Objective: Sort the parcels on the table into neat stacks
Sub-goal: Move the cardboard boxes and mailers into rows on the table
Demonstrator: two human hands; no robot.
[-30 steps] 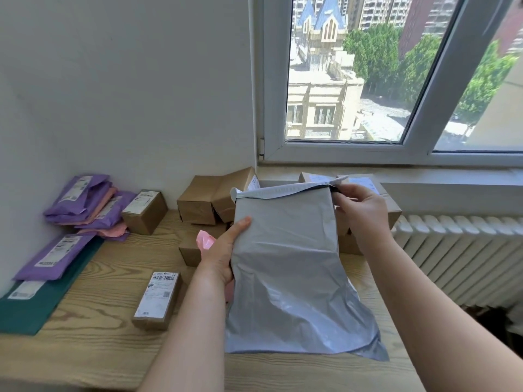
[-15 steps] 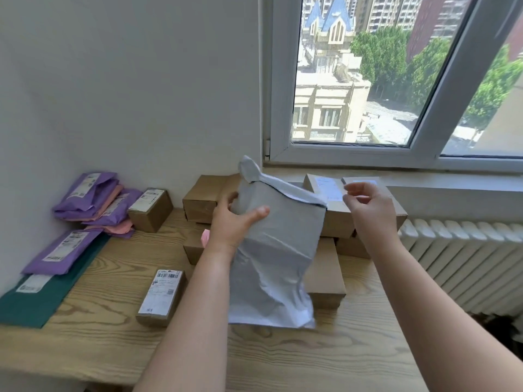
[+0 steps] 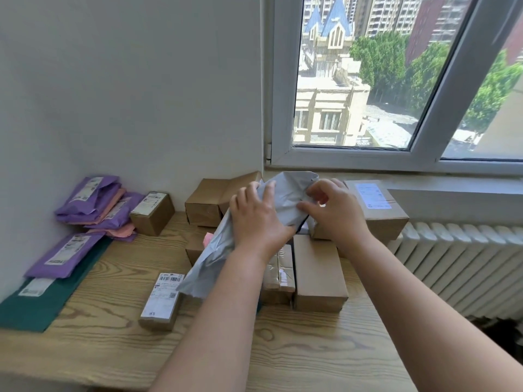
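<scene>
At far left, purple mailers [image 3: 87, 199] piled against the wall. Mid-frame, above the wooden table [image 3: 311, 352] and brown boxes [image 3: 318, 275], a tilted grey poly mailer [image 3: 212, 258], gripped around its middle by the left hand [image 3: 254, 219], pinched near its top by the right hand [image 3: 335, 215].

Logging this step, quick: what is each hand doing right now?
Left hand: grips the grey mailer bag.
Right hand: pinches the same bag's upper end.

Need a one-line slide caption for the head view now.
Left hand and right hand grip a grey poly mailer over cardboard boxes on the wooden table, purple mailers piled at left.
</scene>
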